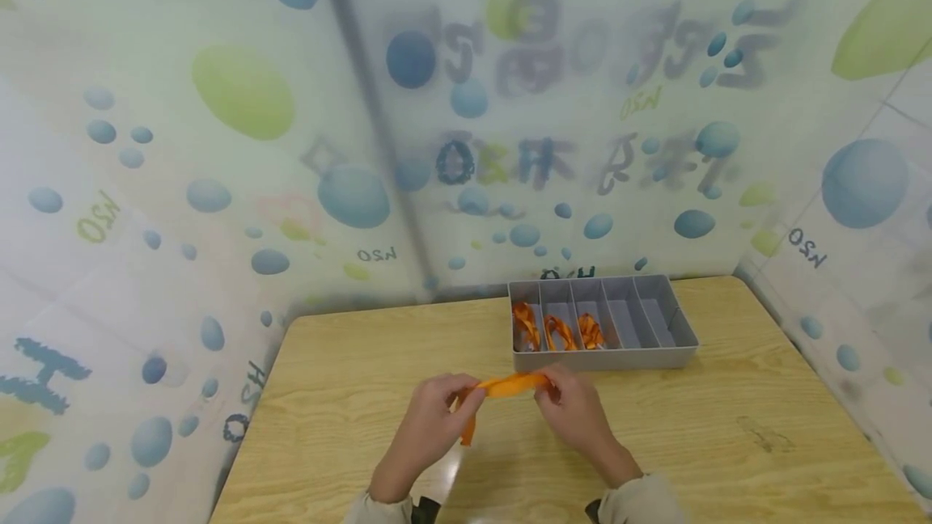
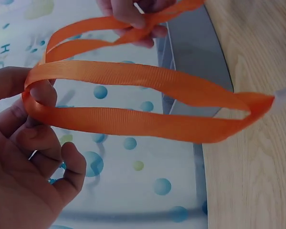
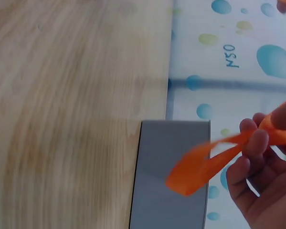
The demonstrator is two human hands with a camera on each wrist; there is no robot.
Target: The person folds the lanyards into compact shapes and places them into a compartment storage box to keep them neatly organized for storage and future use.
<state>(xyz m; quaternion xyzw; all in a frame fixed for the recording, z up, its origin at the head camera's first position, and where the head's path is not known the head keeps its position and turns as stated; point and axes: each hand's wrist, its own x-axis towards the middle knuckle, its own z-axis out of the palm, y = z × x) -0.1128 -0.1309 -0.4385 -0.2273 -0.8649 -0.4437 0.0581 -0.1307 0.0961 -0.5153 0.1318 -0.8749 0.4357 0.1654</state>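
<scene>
An orange ribbon loop [image 1: 512,384] stretches between the two hands above the table. My left hand [image 1: 435,413] holds one bend of it between thumb and forefinger; in the left wrist view the ribbon [image 2: 133,74] wraps round the fingertip, and a long loop hangs from there. A whitish piece [image 2: 285,95] shows at that loop's end, its kind unclear. My right hand [image 1: 575,411] pinches the other side, with a short loop end sticking out past the fingers [image 3: 255,143] in the right wrist view.
Behind the hands, a grey divided tray [image 1: 604,359] stands at the table's back edge. Its three left compartments hold folded orange ribbons [image 1: 591,331]; the two on the right show bare bottoms. Patterned sheeting [image 1: 466,120] rises around the wooden table [image 1: 349,378].
</scene>
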